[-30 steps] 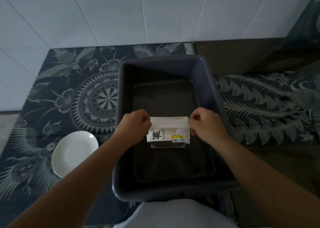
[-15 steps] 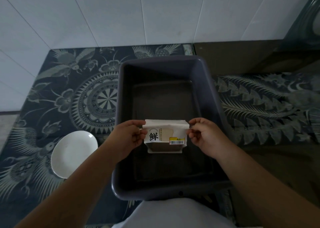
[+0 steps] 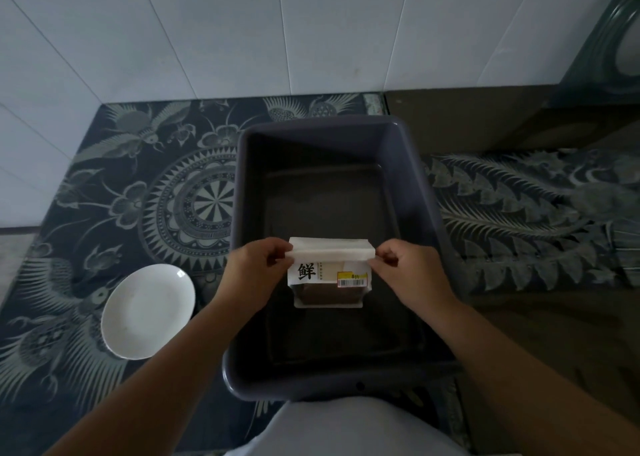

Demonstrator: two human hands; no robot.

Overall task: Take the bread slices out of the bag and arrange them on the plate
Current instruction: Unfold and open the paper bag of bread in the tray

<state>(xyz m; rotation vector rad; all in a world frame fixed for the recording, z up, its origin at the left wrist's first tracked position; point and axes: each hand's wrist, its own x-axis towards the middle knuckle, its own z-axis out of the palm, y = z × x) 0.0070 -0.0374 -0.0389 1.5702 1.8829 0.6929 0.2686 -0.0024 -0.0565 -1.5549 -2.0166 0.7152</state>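
1. Nearest me: my shirt (image 3: 346, 428) at the bottom edge, both forearms reaching fwd over the near rim of the tub (image 3: 311, 386).
2. Plate (image 3: 149, 311) sits on the cloth (image 3: 104, 185) to my left, just beside the tub, bare. Prob. parked there so slices go over w/ a short swing of the left hand.
3. Left hand (image 3: 256, 275) pinches the bag's (image 3: 329, 272) top left corner, thumb & fingers clamped on the folded white strip.
4. Right hand (image 3: 408, 275) pinches the top right corner the same way. Neither hand is loose; both grip the bag, nothing else.
5. Bag hangs btwn the two hands, above the tub's floor, label facing me: big black character, yellow sticker w/ barcode. Dark loaf shows thru the lower window. Can't tell if the bottom touches the tub.
6. Why held so: a grip at each end of the seal lets me pull the top apart; over the tub, crumbs prob. fall in it, not on the cloth.
7. Seal looks shut, no slice out yet, so the task is at its start, I reckon.
8. Farther: tub's back half is bare, then more cloth, then white tiled wall (image 3: 242, 32). Dark counter (image 3: 485, 119) far right.
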